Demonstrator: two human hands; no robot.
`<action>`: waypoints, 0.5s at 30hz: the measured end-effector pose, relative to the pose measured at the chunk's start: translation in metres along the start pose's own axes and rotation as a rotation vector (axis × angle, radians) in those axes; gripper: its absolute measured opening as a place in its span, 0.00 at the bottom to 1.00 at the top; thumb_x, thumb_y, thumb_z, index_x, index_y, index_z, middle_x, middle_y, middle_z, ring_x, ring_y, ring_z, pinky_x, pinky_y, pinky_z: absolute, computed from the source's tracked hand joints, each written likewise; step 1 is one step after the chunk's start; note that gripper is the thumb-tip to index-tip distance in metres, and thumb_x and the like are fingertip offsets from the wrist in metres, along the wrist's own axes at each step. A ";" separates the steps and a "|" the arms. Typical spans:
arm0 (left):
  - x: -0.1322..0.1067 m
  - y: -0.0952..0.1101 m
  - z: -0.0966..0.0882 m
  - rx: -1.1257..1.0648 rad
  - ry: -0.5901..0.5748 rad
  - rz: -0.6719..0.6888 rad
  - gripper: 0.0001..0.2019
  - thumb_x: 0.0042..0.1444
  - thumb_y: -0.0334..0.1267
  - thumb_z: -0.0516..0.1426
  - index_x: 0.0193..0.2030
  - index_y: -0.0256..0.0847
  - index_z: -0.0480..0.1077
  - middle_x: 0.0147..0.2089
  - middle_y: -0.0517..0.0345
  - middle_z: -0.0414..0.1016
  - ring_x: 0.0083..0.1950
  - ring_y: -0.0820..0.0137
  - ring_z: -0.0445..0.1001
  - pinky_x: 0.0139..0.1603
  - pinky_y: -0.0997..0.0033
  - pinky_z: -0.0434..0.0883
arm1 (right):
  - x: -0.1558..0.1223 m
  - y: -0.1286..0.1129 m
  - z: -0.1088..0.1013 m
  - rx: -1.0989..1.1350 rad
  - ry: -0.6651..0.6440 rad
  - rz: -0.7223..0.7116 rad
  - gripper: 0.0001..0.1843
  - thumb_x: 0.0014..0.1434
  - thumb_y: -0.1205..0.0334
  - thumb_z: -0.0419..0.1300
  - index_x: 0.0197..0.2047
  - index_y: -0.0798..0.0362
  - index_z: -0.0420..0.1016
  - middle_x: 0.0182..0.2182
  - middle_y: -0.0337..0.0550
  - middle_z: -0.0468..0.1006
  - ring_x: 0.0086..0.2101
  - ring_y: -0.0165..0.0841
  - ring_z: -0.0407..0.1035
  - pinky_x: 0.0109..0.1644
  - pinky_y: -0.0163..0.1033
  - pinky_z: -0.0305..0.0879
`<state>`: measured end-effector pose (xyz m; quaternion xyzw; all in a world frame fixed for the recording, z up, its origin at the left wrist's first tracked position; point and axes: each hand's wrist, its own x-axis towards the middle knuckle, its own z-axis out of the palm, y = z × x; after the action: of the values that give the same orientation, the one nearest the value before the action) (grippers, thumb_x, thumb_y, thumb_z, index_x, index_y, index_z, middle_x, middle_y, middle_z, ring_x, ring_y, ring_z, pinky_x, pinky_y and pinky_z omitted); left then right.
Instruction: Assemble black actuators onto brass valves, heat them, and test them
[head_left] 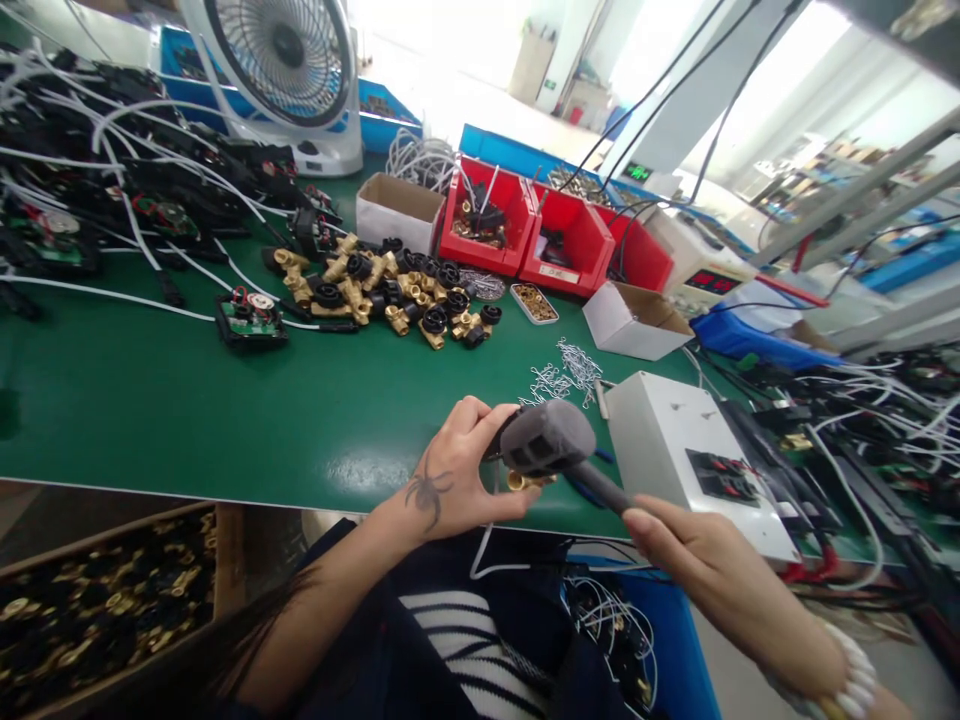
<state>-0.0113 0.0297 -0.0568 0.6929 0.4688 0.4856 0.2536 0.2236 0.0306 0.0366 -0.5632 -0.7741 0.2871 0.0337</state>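
Note:
My right hand [705, 560] is closed around the handle of a grey mallet [559, 435]. The mallet's head is over the work in my left hand [457, 470], and I cannot tell whether it touches. My left hand grips a black part with a brass valve fitting [516, 481] below it at the table's front edge. Most of that part is hidden behind the mallet head and my fingers. A white cable [484, 555] hangs down beneath my left hand. Just beyond the mallet lies a heap of small silver wire clips [574, 365].
Brass valves with black caps [375, 285] are piled further back. A circuit board unit [251, 318] lies left, near tangled white cables [105, 150]. Red bins [487, 250], a fan [289, 60] and a white box [645, 335] stand behind. A grey metal box [660, 440] is right.

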 end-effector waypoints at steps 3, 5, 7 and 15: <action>-0.001 -0.001 0.002 0.018 0.010 0.000 0.33 0.46 0.44 0.64 0.59 0.36 0.64 0.46 0.51 0.65 0.46 0.63 0.67 0.50 0.58 0.73 | 0.027 -0.007 -0.019 0.003 0.136 0.017 0.31 0.63 0.32 0.41 0.28 0.50 0.65 0.16 0.34 0.58 0.17 0.30 0.54 0.20 0.35 0.51; -0.003 -0.001 0.003 0.035 0.016 -0.006 0.35 0.47 0.44 0.64 0.61 0.36 0.63 0.47 0.50 0.65 0.48 0.62 0.68 0.51 0.57 0.73 | 0.055 -0.011 -0.034 -0.123 0.232 0.029 0.26 0.65 0.38 0.43 0.35 0.52 0.68 0.19 0.37 0.64 0.21 0.33 0.60 0.23 0.37 0.56; -0.005 -0.002 0.004 0.041 0.013 -0.008 0.35 0.47 0.44 0.63 0.62 0.36 0.61 0.48 0.50 0.65 0.49 0.61 0.68 0.51 0.55 0.73 | 0.088 -0.016 -0.043 -0.219 0.289 0.040 0.16 0.66 0.50 0.49 0.41 0.54 0.69 0.29 0.45 0.73 0.29 0.36 0.67 0.32 0.40 0.63; -0.008 0.000 0.003 0.003 0.041 0.042 0.31 0.48 0.41 0.65 0.57 0.40 0.58 0.52 0.48 0.67 0.53 0.60 0.69 0.51 0.54 0.75 | 0.169 -0.024 -0.016 -0.315 0.321 0.060 0.19 0.68 0.53 0.55 0.56 0.55 0.68 0.48 0.48 0.74 0.45 0.37 0.72 0.50 0.50 0.70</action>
<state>-0.0094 0.0229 -0.0611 0.6930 0.4599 0.5042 0.2324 0.1472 0.1827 0.0156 -0.6228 -0.7770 0.0704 0.0593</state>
